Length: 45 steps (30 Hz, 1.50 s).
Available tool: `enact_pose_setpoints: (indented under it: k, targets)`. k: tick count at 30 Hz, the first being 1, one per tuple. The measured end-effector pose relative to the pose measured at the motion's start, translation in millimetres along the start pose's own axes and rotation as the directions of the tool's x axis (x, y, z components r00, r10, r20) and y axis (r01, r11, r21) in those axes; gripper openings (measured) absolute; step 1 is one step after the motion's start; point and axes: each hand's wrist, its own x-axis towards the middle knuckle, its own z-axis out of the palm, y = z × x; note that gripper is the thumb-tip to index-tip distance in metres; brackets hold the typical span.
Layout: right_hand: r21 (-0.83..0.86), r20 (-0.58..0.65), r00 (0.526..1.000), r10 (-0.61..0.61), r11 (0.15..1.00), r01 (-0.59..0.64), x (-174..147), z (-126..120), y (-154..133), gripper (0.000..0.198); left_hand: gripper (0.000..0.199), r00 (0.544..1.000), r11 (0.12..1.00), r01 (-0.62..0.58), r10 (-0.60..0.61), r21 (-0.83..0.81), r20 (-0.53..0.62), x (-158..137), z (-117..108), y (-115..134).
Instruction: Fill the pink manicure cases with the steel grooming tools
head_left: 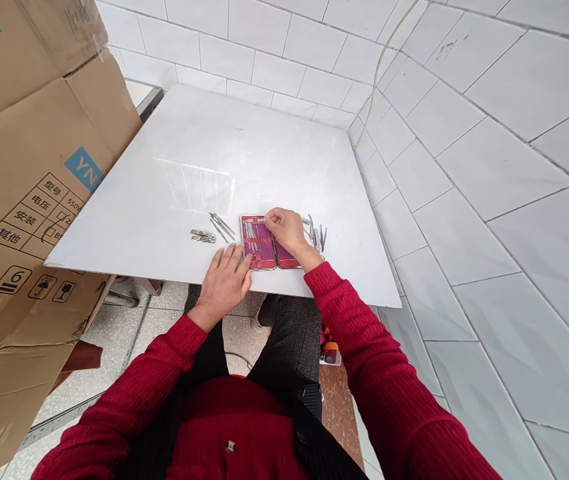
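Note:
A manicure case point(265, 263) with a purple and red lining lies open on the white table, with several slim metal tools point(251, 235) tucked under a band in its left half. My left hand point(222, 283) rests flat at the case's left edge, fingers stretched out and thumb by its lower left corner. Over the middle of the case, my right hand point(287, 230) is closed in a pinch near the top; what its fingertips hold is too small to make out. Part of the right half is hidden under this hand and wrist.
Nail clippers point(203, 236) and slim metal tools point(222, 227) lie left of the case. More metal tools point(320, 237) lie to its right. A large cardboard box point(24, 200) stands left of the table point(274, 160); tiled walls point(444, 173) border its back and right.

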Motion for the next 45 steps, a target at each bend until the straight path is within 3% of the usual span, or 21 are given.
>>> enact_pose_setpoints:
  k: [8, 16, 26, 30, 39, 45]
  targets:
    - [-0.069, 0.049, 0.998, -0.041, 0.997, 0.044, 2.2, 8.4, -8.9, 0.020, 0.040, 1.000, 1.000, -0.011, 0.011, 0.022, -0.007, -0.2, 0.4, 0.0]
    - [-0.257, 0.145, 0.983, -0.113, 0.955, 0.148, 5.3, 19.3, -30.9, 0.023, 0.040, 1.000, 0.999, -0.013, 0.013, 0.052, -0.002, -1.3, 0.5, 0.7]
    - [-0.518, 0.289, 0.947, -0.140, 0.809, 0.277, 12.8, 36.4, -77.9, 0.031, 0.040, 0.999, 0.997, -0.023, 0.025, 0.070, -0.023, -2.4, 0.3, -0.1]
    - [-0.603, 0.362, 0.928, -0.091, 0.736, 0.307, 17.1, 44.6, -91.0, 0.028, 0.041, 0.999, 0.998, -0.025, 0.027, 0.063, -0.019, -2.4, 0.2, -0.3]
    - [-0.656, 0.428, 0.903, -0.042, 0.673, 0.342, 30.3, 57.7, -112.2, 0.024, 0.043, 1.000, 1.000, -0.010, 0.011, 0.030, -0.021, -4.3, 3.3, -1.3]
    - [-0.639, 0.466, 0.884, -0.036, 0.677, 0.365, 35.6, 56.7, -108.6, 0.027, 0.042, 1.000, 1.000, -0.014, 0.014, 0.022, -0.019, -5.1, 2.6, -1.1]
